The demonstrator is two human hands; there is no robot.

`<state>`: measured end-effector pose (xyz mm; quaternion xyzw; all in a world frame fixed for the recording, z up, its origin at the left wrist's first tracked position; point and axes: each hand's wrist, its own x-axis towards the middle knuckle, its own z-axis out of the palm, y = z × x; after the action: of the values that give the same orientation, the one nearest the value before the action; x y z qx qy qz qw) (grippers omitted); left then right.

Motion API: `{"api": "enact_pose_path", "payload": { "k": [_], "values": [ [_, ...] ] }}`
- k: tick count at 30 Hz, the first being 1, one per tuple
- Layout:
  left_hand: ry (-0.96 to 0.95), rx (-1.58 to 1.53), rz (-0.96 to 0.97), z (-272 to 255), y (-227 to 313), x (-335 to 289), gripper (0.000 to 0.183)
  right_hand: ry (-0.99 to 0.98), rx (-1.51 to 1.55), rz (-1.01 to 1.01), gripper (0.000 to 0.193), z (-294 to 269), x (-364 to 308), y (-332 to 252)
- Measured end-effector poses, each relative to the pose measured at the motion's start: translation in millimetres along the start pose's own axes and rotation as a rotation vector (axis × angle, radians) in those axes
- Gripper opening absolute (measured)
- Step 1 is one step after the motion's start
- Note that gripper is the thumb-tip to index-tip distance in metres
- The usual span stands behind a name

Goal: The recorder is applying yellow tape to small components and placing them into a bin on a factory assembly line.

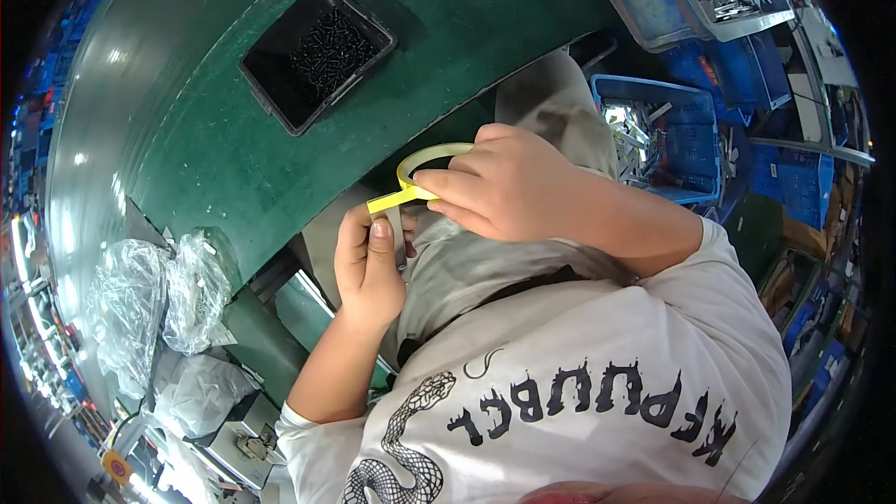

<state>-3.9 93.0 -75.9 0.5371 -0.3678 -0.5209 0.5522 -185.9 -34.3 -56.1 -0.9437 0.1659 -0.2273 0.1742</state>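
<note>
My right hand (509,182) grips a roll of yellow tape (420,155), thumb and fingers closed on its near side. A short yellow strip (387,201) runs from the roll to the left, and its free end lies over the top of a small flat greyish piece (396,221). That piece stands upright between the thumb and fingers of my left hand (366,266). Its lower part is mostly hidden by the hand, so its exact kind cannot be told. Both hands are close together above my lap, just in front of the bench edge.
On the green bench (448,28) stands a black bin (261,65) of small dark parts. Clear plastic bags (131,308) lie at the left. To the right are a blue crate (695,145) with metal pieces and a tray (695,14) of shiny strips.
</note>
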Motion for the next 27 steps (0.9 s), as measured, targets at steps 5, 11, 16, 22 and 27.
{"api": "enact_pose_path", "payload": {
  "k": [5, 11, 16, 22, 27],
  "values": [
    [0.055, -0.029, 0.001, 8, -3, 1, 0.021, -0.009, 0.009, -0.005, 0.033, -2, -1, 5],
    [0.065, -0.084, -0.038, 18, 4, 12, 0.020, -0.034, 0.035, -0.014, 0.036, -9, -4, 10],
    [0.139, -0.114, -0.152, 38, 27, 27, 0.024, -0.003, 0.011, -0.081, 0.040, -25, -1, 15],
    [0.203, -0.056, -0.174, 56, 61, 52, 0.023, -0.098, 0.031, -0.086, 0.019, -85, 29, 31],
    [0.152, 0.236, -0.186, 53, 89, 85, 0.025, -0.293, -0.056, -0.081, 0.015, -115, 65, 52]
  ]
}}
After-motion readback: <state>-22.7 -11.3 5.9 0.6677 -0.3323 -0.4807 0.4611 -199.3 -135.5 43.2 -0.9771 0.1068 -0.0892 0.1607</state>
